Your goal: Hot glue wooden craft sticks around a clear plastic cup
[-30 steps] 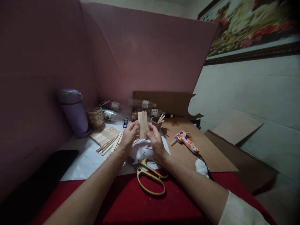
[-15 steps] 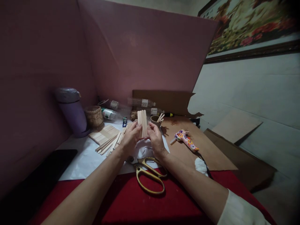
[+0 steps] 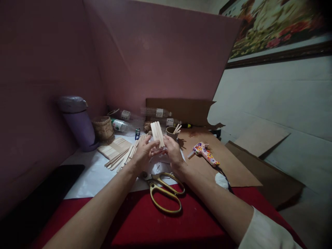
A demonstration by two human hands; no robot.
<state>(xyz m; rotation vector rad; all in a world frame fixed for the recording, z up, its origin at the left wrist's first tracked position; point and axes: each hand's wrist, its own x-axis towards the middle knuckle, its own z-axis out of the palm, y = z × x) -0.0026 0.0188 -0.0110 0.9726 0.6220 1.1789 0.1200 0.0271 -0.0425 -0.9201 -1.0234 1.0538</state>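
Note:
A small panel of flat wooden sticks stands between my two hands, leaning a little to the left. My left hand grips its lower left side with the fingers closed on it. My right hand pinches the lower right side. Both hands hover above a white sheet. A loose pile of more wooden sticks lies just left of my left hand. Gold-handled scissors lie below my hands.
A flowered glue gun rests on brown cardboard to the right. Behind are a small cup with sticks, a woven basket, a purple flask and several plastic bottles. A dark phone lies left. Pink board walls the back.
The stick panel has tipped from upright to leaning left, and both hands have slid slightly lower and closer together on it.

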